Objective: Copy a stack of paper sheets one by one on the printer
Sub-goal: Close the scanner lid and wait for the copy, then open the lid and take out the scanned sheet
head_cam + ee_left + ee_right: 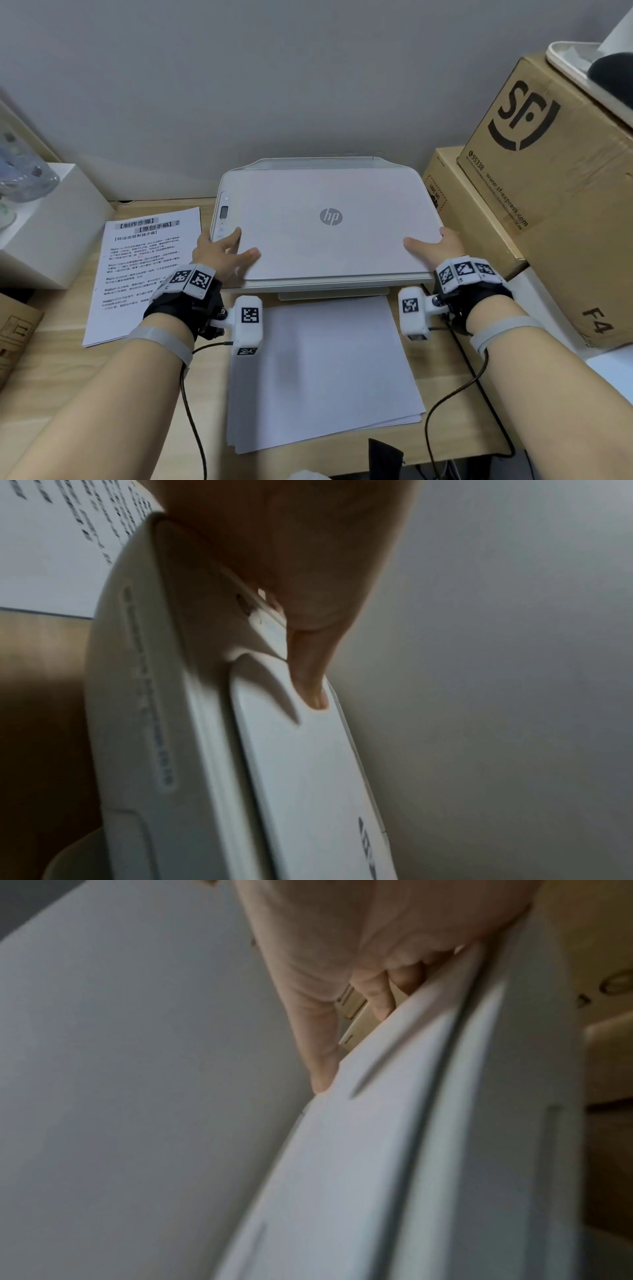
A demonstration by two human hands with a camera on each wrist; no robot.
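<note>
Left hand (219, 250) rests spread on white HP printer lid (329, 246); right hand (436, 245) grips its edge.

Between your left hand (219, 251) and right hand (436, 245) the printer (342, 260) is white with a grey logo. Left of your left hand, a sheet (144, 274): white, black print. Below your wrists, the stack (325, 377): plain white. Right of your right hand, a box (555, 219): brown, black lettering.

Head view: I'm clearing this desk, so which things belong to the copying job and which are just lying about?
Job: printer, printed sheets, plain stack, left hand, right hand.
Lying about: SF box, white box, tray.
</note>
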